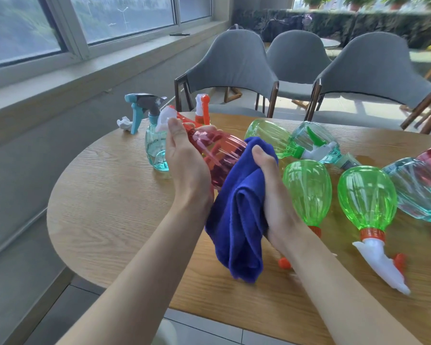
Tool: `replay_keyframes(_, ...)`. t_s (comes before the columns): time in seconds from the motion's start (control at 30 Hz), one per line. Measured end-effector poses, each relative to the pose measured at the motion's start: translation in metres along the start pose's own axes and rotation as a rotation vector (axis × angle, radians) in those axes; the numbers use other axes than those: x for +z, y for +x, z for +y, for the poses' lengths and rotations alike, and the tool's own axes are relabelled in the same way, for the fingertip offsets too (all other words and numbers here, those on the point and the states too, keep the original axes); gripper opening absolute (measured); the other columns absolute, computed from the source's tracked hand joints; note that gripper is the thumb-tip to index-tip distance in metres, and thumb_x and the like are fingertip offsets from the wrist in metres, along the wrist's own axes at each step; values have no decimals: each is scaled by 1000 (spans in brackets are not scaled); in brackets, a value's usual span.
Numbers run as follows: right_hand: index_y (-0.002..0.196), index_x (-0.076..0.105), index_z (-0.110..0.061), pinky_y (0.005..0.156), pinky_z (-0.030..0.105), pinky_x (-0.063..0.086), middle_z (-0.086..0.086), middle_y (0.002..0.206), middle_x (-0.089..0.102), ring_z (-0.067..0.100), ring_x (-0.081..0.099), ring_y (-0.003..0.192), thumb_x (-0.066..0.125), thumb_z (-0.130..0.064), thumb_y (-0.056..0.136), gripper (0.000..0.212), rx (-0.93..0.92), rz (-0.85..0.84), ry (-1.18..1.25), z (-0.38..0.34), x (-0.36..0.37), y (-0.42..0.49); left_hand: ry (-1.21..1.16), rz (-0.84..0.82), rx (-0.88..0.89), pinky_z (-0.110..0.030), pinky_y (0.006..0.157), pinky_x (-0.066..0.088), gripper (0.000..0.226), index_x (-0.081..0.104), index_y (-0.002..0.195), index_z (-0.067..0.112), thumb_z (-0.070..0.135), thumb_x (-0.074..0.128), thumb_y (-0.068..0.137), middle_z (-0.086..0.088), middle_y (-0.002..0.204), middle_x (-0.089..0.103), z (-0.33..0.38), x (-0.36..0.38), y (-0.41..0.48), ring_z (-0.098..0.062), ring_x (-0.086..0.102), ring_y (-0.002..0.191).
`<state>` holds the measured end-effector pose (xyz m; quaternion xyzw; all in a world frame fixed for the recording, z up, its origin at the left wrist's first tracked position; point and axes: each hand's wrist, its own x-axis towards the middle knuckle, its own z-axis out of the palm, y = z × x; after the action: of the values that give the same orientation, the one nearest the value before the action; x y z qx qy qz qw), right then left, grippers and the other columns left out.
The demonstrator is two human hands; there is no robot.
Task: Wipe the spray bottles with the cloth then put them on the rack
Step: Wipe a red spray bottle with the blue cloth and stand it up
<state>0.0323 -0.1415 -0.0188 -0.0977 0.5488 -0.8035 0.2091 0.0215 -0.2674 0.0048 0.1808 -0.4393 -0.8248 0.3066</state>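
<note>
While my left hand grips the red spray bottle near its neck, fingers wrapped shut round it, body tilted toward me above the table, my right hand is closed on the bunched blue cloth and presses it to the bottle's base. Both forearms angle in, wrists slightly bent, thumbs up.

Risks: smooth plastic, one-handed hold near the neck, so a hard wipe could twist it loose. Cloth tail hangs low; could snag the orange nozzle just beside my right wrist. Green bottles lie loose on their sides close to my right elbow, so a wide swing likely rolls them. Upright teal bottle sits just past my left hand, could tip. No rack in view.
</note>
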Motion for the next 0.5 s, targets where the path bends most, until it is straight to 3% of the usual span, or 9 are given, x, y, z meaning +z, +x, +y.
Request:
replay_keyframes(0.07, 82, 63, -22, 80, 44, 52, 7, 81, 60, 23, 60, 77, 60, -54, 98, 36, -120, 20, -164, 4, 1, 5, -23, 38, -13, -54, 90, 65, 53, 63, 137, 14, 56, 43, 112, -18, 114, 79, -2, -1, 2, -37, 79, 104)
replay_keyframes(0.13, 89, 64, -17, 87, 53, 56, 10, 85, 61, 27, 61, 81, 61, -55, 96, 39, -140, 19, -196, 6, 1, 8, 13, 59, -17, -46, 85, 67, 45, 65, 128, 17, 52, 42, 113, -10, 106, 80, -1, -1, 2, -27, 80, 96)
replay_keyframes(0.2, 111, 68, -5, 103, 63, 55, 20, 101, 69, 37, 69, 94, 64, -58, 96, 56, -16, 20, -50, 5, 0, 6, 44, 49, -14, -36, 75, 66, 40, 66, 120, 19, 50, 40, 115, -1, 91, 79, 3, -1, 0, -17, 79, 83)
replay_keyframes(0.23, 117, 70, -3, 106, 62, 54, 22, 108, 72, 41, 71, 101, 64, -60, 96, 61, 63, 21, 37, 3, -1, 4, 54, 32, -9, -33, 73, 65, 40, 66, 116, 19, 50, 40, 115, 3, 84, 78, 3, -1, 0, -15, 79, 79)
replay_keyframes(0.27, 115, 74, -4, 103, 56, 57, 23, 111, 74, 40, 73, 102, 62, -62, 95, 63, 118, 11, 104, 2, -3, 3, 69, 9, -4, -34, 74, 65, 41, 65, 113, 19, 50, 39, 115, 5, 79, 78, 3, -2, 0, -14, 78, 77)
replay_keyframes(0.37, 88, 79, -11, 80, 39, 62, 15, 92, 74, 29, 73, 80, 59, -64, 94, 57, 171, -23, 197, -2, -4, -2, 99, -28, 19, -36, 77, 66, 46, 65, 112, 15, 53, 38, 114, 5, 75, 78, 6, -1, -2, -16, 78, 76)
replay_keyframes(0.5, 95, 68, -18, 90, 52, 56, 13, 91, 65, 30, 65, 86, 65, -57, 97, 40, -64, 10, -70, 3, -2, 3, 73, -6, 41, -44, 83, 67, 46, 66, 109, 15, 51, 37, 115, 1, 80, 78, 7, 0, -3, -18, 77, 78)
